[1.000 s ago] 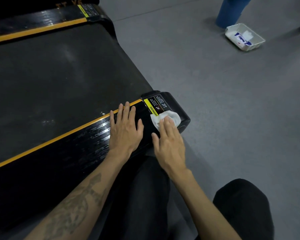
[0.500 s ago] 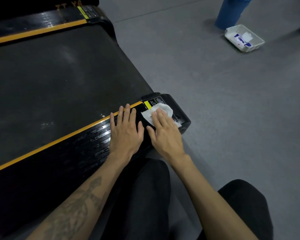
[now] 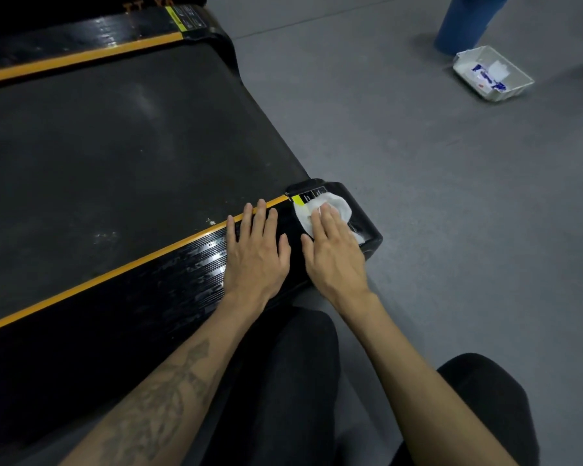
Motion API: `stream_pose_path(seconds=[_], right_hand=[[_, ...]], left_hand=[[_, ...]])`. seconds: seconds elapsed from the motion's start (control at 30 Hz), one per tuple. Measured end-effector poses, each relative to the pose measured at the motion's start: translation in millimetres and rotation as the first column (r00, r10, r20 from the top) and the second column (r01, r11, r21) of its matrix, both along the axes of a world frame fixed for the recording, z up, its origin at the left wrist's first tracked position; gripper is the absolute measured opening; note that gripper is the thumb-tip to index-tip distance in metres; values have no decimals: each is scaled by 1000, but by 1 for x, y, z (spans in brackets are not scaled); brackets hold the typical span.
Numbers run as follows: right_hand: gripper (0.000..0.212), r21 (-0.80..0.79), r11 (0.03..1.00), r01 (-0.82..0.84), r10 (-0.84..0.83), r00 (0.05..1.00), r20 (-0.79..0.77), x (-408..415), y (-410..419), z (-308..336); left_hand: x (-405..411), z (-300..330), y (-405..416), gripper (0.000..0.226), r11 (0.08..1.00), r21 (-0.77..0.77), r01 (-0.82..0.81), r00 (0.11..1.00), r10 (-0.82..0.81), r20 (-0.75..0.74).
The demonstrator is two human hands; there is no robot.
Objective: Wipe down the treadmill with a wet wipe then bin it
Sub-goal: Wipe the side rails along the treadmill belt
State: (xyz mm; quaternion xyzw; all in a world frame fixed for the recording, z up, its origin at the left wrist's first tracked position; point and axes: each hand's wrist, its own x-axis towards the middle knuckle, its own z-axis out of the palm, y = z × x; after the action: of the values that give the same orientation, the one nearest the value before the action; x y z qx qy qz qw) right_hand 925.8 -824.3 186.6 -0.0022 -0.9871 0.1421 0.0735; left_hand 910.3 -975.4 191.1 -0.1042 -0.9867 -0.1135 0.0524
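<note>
View from the head camera, looking down at the rear end of a treadmill (image 3: 122,156) on a grey floor (image 3: 435,203). The treadmill's long axis ran from the near left to the far right of the scene, its dark belt ending in a rounded rear edge toward the right; two black side rails, each edged by an orange stripe, ran parallel to the belt, one at the far side and one at the near side. The wet wipe (image 3: 337,205), white and crumpled, lay flat on the right-hand end cap of the near rail (image 3: 367,227), partly covering a yellow-and-black warning label (image 3: 305,198). The right hand (image 3: 335,253) pressed the wipe down with straight fingers laid over it, fingertips pointing away toward the far left, nothing curled round the cloth. The left hand (image 3: 256,250) rested palm-down on the near rail just beside the right hand, fingers extended and slightly spread, its fingertips reaching the orange stripe; it held nothing. The left forearm bore a dark tattoo. The person's legs in dark trousers (image 3: 283,381) showed at the near edge, close against the rail. Well apart, on the floor at the far right, stood a blue bin (image 3: 465,21) and, just beside it, a white tray (image 3: 512,85) containing a blue-and-white packet.
</note>
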Motion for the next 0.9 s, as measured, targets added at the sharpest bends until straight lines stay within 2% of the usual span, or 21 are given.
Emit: stream_pose_path(seconds=[0.2,0.4,0.57,0.73,0.9], right_hand=[[61,-31,997,-70,70,997,-13,-12,-6,4],[63,-67,997,39,-39,999,-8,-6,-13,2],[64,-62,996,-71,71,997,9,-30,-4,2],[72,-86,996,1,2,999,41,-23,-13,7],[69,-123,987,-101,115,988,107,-52,-13,14]], left_hand=[[-2,-1,-1,59,1000,5,-1,1000,1,-20],[-3,-5,0,57,1000,-9,-2,1000,2,-17],[-4,-4,1,58,1000,-5,-4,1000,4,-11],[-4,-4,1,57,1000,-13,-6,1000,6,-19],[-5,-5,0,55,1000,3,-7,1000,7,-23]])
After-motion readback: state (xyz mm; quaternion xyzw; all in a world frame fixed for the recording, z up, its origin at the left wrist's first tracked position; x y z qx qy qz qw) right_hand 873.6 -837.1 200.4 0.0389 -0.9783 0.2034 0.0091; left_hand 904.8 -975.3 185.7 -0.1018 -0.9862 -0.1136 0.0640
